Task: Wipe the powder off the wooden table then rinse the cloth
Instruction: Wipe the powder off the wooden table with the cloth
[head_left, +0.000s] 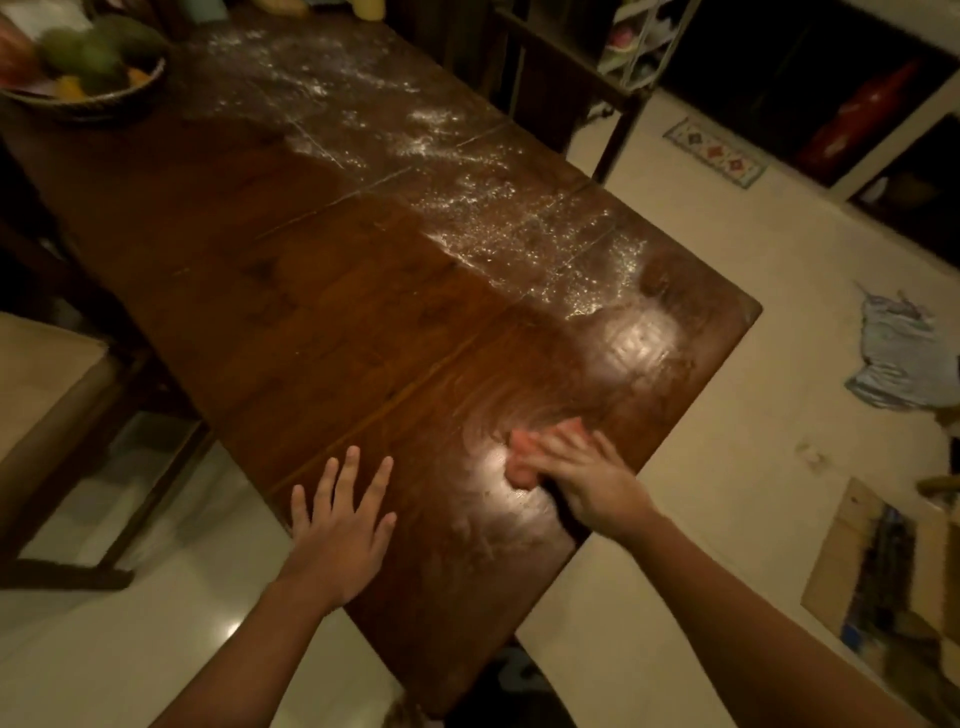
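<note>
mid-wipe — right hand (582, 467), fingers flat, is pressing the cloth (522, 457) by the surface's (322, 291) near right edge; left hand (340, 519) is resting flat, empty. powder (519, 208) is lying along the right edge — next strokes need reaching farther.

At the near end of the wooden table (322, 291), two forearms (753, 613) are showing bare from the wrists back to the edge of sight. The left hand (340, 525) is showing long, slender fingers with short nails. The right hand (582, 478) is showing blurred, its finer details beyond telling.
</note>
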